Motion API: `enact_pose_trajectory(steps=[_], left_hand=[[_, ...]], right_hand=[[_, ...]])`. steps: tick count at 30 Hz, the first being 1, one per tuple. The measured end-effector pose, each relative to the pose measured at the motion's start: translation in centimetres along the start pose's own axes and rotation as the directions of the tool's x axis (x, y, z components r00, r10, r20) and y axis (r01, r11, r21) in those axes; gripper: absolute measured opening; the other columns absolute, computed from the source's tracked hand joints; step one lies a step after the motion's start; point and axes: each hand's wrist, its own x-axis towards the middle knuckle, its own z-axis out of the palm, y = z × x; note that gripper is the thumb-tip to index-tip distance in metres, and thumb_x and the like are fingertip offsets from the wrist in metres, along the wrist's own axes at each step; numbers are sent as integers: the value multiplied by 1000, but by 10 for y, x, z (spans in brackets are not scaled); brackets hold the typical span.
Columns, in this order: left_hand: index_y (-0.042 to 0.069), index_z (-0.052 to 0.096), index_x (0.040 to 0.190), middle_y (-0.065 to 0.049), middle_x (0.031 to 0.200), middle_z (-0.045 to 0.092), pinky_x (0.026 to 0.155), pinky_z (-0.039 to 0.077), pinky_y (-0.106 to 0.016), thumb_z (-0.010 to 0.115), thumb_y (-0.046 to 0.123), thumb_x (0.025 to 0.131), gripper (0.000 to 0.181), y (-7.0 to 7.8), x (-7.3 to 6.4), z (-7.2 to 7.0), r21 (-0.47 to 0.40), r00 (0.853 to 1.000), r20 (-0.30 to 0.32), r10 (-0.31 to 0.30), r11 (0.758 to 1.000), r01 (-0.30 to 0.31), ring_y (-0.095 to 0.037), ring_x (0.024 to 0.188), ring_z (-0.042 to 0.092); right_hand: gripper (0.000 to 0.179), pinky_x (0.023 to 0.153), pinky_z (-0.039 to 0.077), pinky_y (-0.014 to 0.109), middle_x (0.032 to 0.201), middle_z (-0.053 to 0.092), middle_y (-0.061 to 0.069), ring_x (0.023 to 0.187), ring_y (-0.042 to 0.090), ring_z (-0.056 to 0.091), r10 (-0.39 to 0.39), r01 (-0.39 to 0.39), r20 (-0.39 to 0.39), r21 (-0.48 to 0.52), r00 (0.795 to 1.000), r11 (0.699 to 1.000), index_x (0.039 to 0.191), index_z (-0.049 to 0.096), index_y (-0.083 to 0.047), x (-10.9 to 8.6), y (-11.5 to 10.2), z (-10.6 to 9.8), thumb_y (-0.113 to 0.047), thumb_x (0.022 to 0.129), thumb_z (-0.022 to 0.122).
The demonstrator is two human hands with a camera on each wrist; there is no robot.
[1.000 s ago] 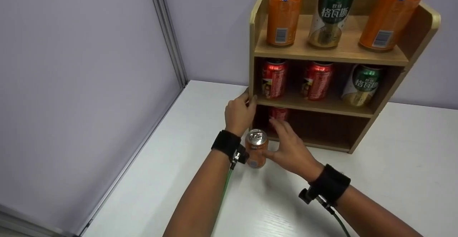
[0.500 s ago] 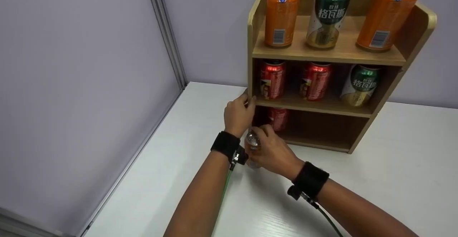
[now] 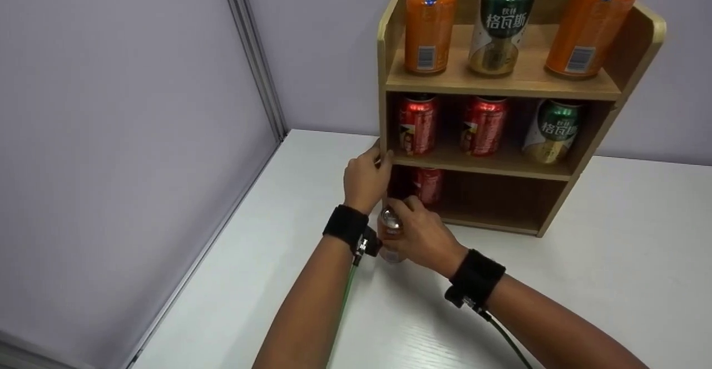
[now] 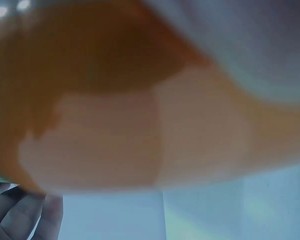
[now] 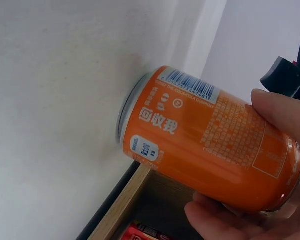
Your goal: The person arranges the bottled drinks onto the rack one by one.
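My right hand (image 3: 427,239) holds an orange Fanta can (image 5: 205,145) upright on the white table, just in front of the shelf's lower left corner. In the right wrist view its thumb (image 5: 280,112) and fingers (image 5: 215,217) wrap the can near the top, while the base meets the table. My left hand (image 3: 364,182) grips the left side panel of a wooden three-tier shelf (image 3: 478,89), thumb at the front edge, other fingertips hidden behind. Blurred orange from the can (image 4: 115,130) fills most of the left wrist view, close to the lens.
On the top tier stand two orange cans (image 3: 428,29) with a green-and-white can (image 3: 500,29) between them. The middle tier bears two red cans (image 3: 417,127) and another green-and-white can (image 3: 552,132). A red can (image 3: 428,185) stands at the bottom tier's left. Walls rise behind and left.
My right hand has moved left from beside the orange can and closed its fingers round it. The left hand keeps its grip on the shelf. The view has shifted slightly.
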Motion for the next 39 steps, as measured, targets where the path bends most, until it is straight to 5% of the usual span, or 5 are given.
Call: enact_pose_trajectory(steps=[4,11,39], left_hand=[[10,73,101,-6,95,73,66,53,-28,56,33,99,28,-1,-1,0,-5,1000,0,9,1000,-9,-16,83,70],[9,67,81,-3,73,69,51,46,-29,56,32,98,30,1,0,-2,-4,1000,5,3,1000,-3,-14,56,59],[11,56,70,-1,64,61,49,40,-28,58,31,98,34,0,0,-1,0,1000,-7,1,1000,-1,-11,52,48]], right_hand=[[71,71,53,37,115,52,9,90,21,60,62,-62,13,52,998,997,136,50,-14,-4,4,-3,-30,76,84],[79,73,53,37,123,50,6,98,24,61,125,-125,9,119,992,985,142,46,-16,-10,9,-15,-25,73,86],[80,76,51,43,134,45,10,103,27,58,233,-229,-26,93,972,969,148,38,-12,-41,53,-81,-17,79,78]])
